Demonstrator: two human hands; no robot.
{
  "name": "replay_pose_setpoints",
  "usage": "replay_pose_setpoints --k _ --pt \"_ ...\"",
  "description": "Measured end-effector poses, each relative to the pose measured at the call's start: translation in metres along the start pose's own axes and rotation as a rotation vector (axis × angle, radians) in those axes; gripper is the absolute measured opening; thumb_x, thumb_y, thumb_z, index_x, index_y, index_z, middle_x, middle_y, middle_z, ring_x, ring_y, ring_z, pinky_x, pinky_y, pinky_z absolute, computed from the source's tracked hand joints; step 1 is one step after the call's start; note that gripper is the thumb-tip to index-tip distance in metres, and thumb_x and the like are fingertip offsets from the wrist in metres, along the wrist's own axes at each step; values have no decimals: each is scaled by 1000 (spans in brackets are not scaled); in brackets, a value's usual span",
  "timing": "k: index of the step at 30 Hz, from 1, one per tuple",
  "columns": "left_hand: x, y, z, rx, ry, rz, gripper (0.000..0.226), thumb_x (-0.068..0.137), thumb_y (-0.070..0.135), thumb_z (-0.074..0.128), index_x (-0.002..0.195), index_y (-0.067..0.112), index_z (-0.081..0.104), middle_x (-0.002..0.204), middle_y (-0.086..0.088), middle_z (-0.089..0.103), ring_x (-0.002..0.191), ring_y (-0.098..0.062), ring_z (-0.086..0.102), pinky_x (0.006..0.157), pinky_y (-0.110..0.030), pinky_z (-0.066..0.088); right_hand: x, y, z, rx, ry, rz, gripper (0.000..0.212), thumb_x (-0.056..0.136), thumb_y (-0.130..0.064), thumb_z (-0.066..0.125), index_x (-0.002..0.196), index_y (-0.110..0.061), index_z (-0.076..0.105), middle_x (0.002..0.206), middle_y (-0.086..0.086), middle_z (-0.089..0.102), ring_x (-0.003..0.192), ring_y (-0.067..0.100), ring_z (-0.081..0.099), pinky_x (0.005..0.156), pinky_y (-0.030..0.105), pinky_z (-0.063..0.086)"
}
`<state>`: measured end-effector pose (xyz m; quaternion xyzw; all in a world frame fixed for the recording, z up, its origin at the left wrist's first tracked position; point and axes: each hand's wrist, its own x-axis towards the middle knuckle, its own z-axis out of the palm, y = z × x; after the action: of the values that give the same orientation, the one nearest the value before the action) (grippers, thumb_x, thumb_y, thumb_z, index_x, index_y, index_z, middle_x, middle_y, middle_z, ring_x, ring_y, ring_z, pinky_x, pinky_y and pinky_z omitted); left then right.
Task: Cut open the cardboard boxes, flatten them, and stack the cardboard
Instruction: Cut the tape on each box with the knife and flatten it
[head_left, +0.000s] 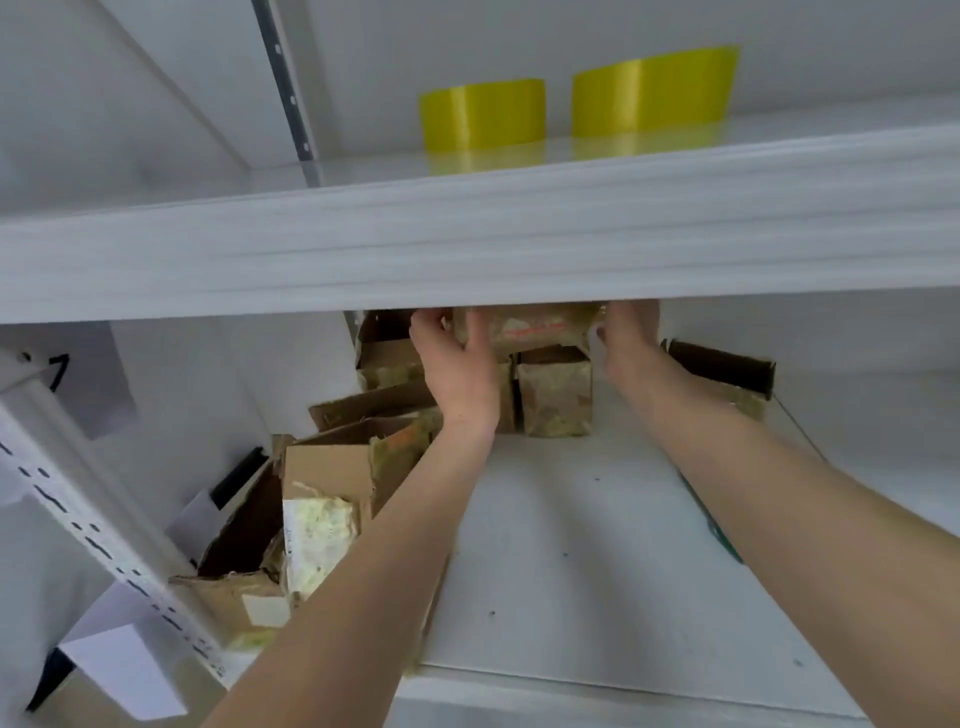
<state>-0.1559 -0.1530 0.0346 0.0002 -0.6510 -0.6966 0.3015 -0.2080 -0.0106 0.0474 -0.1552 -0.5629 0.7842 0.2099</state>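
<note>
Head view: left hand (457, 364) and right hand (631, 338) press ends of brown taped cardboard box (527, 327), top of stack at back of white lower shelf (571, 545). Grip firmness unclear, fingertips hidden. Risk: box snags white upper shelf edge (467, 249); small box beneath (556, 397) topples.

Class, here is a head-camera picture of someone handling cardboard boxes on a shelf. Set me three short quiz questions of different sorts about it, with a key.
1. True or false: both hands, the left hand and right hand, are on the same cardboard box.
2. How many yellow rolls stand on the upper shelf?
3. Where does the opened cardboard pile lie? A: left of the arms. B: on the upper shelf. C: right of the arms.

Key: 1 true. 2 two, the second to the right of the first. 3 A.
</note>
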Motion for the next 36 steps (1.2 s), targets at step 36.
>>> replay_pose_setpoints --k 36 --pt "-129 -90 -56 1166 -568 345 58 91 45 56 144 28 39 157 -4 17 147 -24 10 118 -43 10 -87 108 -185 -1075 -35 -98 36 99 -35 41 128 -19 56 127 10 52 120 29 48 93 40 45"
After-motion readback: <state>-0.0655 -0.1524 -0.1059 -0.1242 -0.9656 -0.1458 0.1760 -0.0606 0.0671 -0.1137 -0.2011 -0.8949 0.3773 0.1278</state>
